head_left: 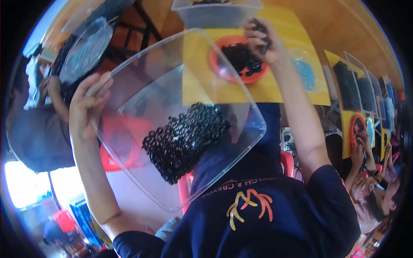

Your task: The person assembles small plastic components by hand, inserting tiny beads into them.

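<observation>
Head view shows your left grip (86, 103) pinched on the rim of a clear tub (150, 99) at 10 o'clock, black rings (185, 146) heaped inside near the dial's centre, while your right grip (272, 48) is closed around more at 1 o'clock, over a red bowl (232, 39) on the yellow desk (297, 34). Work looks partway along: plenty lie in tub and bowl alike, with that handful yet to be set down.

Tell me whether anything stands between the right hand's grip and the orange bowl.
Nothing visible does. The right hand's grip, closed around black rings, appears over the right side of the orange bowl. In this view, the clear bin overlaps only the bowl's left part.
</observation>
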`<state>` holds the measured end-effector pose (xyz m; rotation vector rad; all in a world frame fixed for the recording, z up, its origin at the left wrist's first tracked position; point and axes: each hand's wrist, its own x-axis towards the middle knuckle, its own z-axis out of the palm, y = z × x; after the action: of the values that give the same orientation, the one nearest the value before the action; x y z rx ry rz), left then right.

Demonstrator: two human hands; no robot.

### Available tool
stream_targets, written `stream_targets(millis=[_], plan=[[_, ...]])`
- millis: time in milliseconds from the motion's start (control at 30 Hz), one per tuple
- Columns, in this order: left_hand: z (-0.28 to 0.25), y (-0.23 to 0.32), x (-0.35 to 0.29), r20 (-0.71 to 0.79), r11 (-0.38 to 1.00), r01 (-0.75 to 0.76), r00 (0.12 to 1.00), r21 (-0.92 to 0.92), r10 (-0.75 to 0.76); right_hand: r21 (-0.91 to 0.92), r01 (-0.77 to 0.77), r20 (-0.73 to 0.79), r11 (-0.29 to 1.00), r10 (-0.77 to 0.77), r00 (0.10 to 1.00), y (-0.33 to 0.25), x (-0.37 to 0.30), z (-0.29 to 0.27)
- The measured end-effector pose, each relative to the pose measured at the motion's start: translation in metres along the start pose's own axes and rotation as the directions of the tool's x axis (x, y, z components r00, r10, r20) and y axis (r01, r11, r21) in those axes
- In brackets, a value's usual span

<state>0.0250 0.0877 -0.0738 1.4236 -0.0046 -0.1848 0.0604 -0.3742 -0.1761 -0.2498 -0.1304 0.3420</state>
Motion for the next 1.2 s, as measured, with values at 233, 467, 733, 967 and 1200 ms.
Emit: stream_targets(millis=[233, 467, 733, 967, 1200], plan=[[0.0, 0.001, 0.005, 0.076, 0.997, -0.039, 0.997, 0.071, 0.034, -0.926, 0.004, -0.257, 0.378, -0.636, 0.728, -0.011, -0.003, -0.071], [0.024, 0.005, -0.008, -0.083, 0.996, -0.084, 0.993, -0.003, 0.083, -0.958, -0.077, 0.114, -0.276, -0.615, 0.78, -0.024, -0.032, -0.06], [0.019, 0.008, -0.014, -0.092, 0.995, -0.098, 0.991, -0.001, 0.097, -0.955, 0.286, 0.224, -0.082, 0.433, 0.873, 0.194, -0.061, 0.091], [0.025, 0.013, -0.006, -0.024, 0.996, -0.081, 0.997, -0.034, 0.08, -0.667, 0.562, 0.229, -0.49, 0.583, 0.78, 0.27, -0.066, 0.077], [0.015, 0.005, -0.004, -0.071, 0.996, -0.071, 0.995, -0.055, 0.067, -0.827, 0.356, -0.101, -0.436, 0.737, 0.668, 0.219, -0.077, 0.047]])
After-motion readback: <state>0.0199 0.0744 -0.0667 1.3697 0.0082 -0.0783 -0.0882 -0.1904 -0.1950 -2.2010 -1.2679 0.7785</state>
